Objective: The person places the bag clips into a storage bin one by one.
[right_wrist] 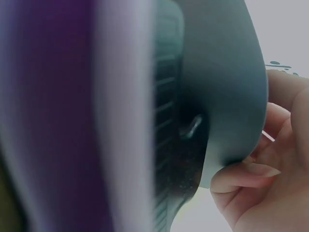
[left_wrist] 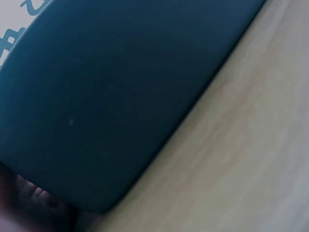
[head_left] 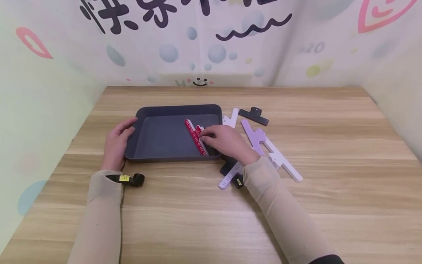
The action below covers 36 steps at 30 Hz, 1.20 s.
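A dark grey rectangular tray (head_left: 158, 158) lies on the table, with my left hand (head_left: 115, 143) holding its left side at the rim. Over the tray's right part, my right hand (head_left: 227, 141) pinches the handle of a long red and white clip (head_left: 194, 135). The clip slants across the tray, its near end close to the front wall. In the right wrist view, my right hand (right_wrist: 275, 159) shows with curled fingers by the tray's wall (right_wrist: 227, 82); the red clip is hidden there. The left wrist view mostly shows the tray's outer wall (left_wrist: 120, 96).
Right of the tray, several long clips lie loosely together: a black clip (head_left: 254, 115), purple clip (head_left: 252, 132), white clip (head_left: 287, 165) and pale striped clip (head_left: 229, 178). Another white clip (head_left: 233, 118) lies by the tray's right rim. A printed cloth (head_left: 197, 47) hangs behind the table.
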{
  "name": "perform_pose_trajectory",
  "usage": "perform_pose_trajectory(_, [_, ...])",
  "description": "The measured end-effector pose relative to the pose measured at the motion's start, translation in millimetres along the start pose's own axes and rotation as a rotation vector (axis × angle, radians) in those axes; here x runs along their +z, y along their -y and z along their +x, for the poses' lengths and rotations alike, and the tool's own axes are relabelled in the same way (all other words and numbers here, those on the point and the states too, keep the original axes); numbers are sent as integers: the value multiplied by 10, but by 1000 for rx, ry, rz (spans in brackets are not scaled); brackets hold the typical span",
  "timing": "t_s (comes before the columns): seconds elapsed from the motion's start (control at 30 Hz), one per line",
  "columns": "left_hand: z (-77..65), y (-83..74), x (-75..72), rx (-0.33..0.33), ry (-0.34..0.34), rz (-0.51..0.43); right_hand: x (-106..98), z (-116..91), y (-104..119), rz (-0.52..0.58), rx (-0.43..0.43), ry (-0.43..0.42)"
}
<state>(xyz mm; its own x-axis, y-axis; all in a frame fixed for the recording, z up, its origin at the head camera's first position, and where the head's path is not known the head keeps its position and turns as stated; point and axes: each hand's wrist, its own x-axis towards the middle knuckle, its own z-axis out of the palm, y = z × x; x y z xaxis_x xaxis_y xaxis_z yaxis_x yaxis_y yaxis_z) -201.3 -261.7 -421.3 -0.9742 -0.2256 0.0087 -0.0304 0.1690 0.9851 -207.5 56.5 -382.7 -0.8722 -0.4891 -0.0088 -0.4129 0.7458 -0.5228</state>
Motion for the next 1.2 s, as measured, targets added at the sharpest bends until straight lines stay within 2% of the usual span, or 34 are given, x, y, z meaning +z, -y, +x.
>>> perform_pose_trajectory(0.2, [1, -5, -4, 1, 5, 17, -14, 1, -8, 7, -11, 6])
perform_pose_trajectory(0.43, [-10, 1, -7, -17, 3, 6, -51, -19, -70, 144, 3, 20])
perform_pose_trajectory(0.67, [-13, -6, -6, -18, 7, -5, -214, -63, -102, 192, -12, 23])
perform_pose_trajectory(0.87, [-20, -21, -4, -16, 0, -27, -389, -134, -155, 280, 18, -16])
perform_pose_trajectory(1.1, [-26, -31, -1, -18, 5, -13, -536, -198, -295, 321, 44, -88])
perform_pose_trajectory(1.2, [-27, -27, -2, -20, 10, -20, -594, -224, -364, 351, 68, -91])
